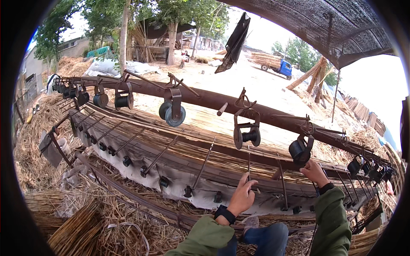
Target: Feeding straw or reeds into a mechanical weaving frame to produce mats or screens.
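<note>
My left hand (pixel 241 198) is at the near edge of a long reed-weaving frame, its fingers drawn in around the lower end of a thin metal rod (pixel 249 158). Whether it grips the rod or a thread beside it cannot be made out. My right hand (pixel 314 173) is closed just below a spool of black cord (pixel 300 150) hanging from the rusty pipe (pixel 273 112); what its fingers pinch is too small to see. Thin reeds (pixel 192 146) lie lengthwise in the frame between the rods. Small black bobbins (pixel 164 181) hang along the near side.
More hanging spools (pixel 122 100) line the pipe, some grouped at the right end (pixel 369 168). A reed bundle (pixel 79 230) and loose straw (pixel 141 209) cover the ground nearby. Beyond stand a blue truck (pixel 281 66) loaded with reeds, and trees. A dark shade net (pixel 341 21) hangs overhead.
</note>
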### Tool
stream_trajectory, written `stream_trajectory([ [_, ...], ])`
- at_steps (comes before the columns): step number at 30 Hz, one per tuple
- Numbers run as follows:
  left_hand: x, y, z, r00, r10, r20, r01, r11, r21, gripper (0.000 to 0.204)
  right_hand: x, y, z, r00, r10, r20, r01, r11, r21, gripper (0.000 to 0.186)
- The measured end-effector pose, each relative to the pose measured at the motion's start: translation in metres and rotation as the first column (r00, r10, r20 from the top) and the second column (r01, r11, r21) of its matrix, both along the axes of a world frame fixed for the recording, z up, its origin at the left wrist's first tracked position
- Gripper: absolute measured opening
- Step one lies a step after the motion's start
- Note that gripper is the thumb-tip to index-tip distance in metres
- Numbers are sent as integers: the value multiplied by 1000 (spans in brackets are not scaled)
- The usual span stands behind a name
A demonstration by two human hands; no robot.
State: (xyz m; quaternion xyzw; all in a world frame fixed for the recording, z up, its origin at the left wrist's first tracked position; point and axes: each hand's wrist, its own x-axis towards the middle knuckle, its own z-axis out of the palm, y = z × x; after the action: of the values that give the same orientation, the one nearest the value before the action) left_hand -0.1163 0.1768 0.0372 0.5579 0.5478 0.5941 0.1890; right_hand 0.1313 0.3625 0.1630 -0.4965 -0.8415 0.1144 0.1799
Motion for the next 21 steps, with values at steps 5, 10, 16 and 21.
stream_trajectory([
  [5, 4, 10, -9, 995, 53, -79, -47, 996, 76, 36, -22, 59, -43, 995, 92, -35, -87, 987, 136, 39],
  [10, 7, 10, -7, 992, 73, -103, -62, 992, 108, 35, -27, 78, -51, 989, 142, 48, -144, 989, 38, 55],
  [16, 6, 4, 2, 999, 38, -33, -37, 999, 32, 35, -21, 35, -33, 998, 21, -65, -20, 1000, 18, 42],
  [21, 4, 4, -6, 999, 29, -21, -28, 999, 44, 33, 0, -41, -34, 911, 190, -367, -131, 975, 179, 27],
])
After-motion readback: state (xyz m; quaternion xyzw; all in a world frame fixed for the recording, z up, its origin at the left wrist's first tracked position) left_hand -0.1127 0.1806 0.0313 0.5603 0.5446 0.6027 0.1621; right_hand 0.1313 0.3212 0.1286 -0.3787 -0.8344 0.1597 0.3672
